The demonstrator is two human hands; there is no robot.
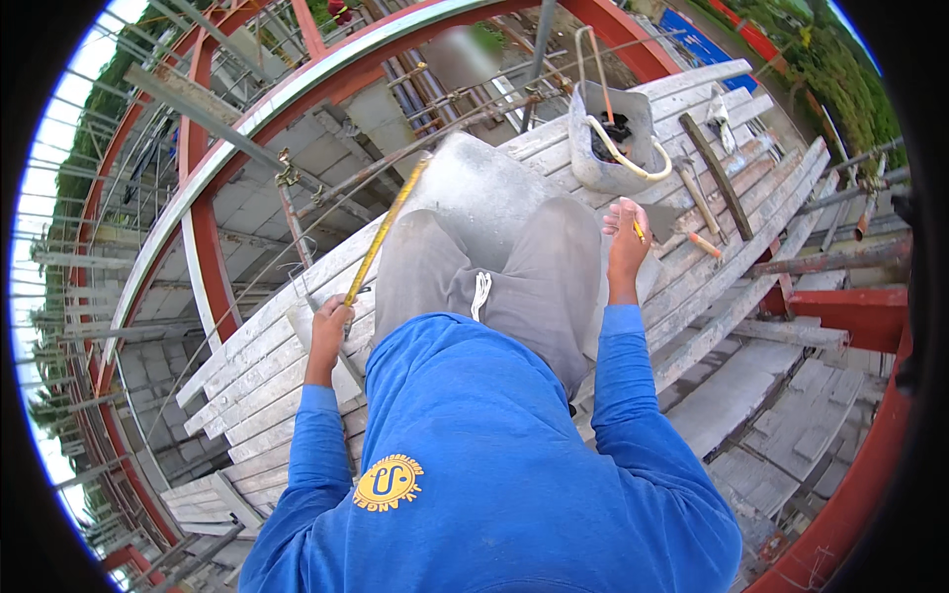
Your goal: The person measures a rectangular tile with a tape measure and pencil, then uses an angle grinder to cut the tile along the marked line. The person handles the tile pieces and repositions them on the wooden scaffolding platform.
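Note:
My left hand (329,324) is closed around the lower end of a tape measure, left of my left knee. Its yellow blade (388,225) runs out straight, up and to the right, to the far left corner of a grey concrete-like slab (484,178). The slab lies in front of and partly under my knees. My right hand (624,237), raised beside my right knee, grips a thin yellow pencil-like stick (640,232). Just right of that hand lies a trowel with a grey blade (668,219) and orange-tipped handle (704,245). The tape's case is hidden.
A grey plastic bucket (585,148) with a hose-covered handle stands on the plank platform (771,183). Nearby lie a wooden-handled hammer (698,198) and a dark wood strip (717,178). Red steel beams (213,262) and scaffold pipes surround the platform, with a drop beyond its left edge.

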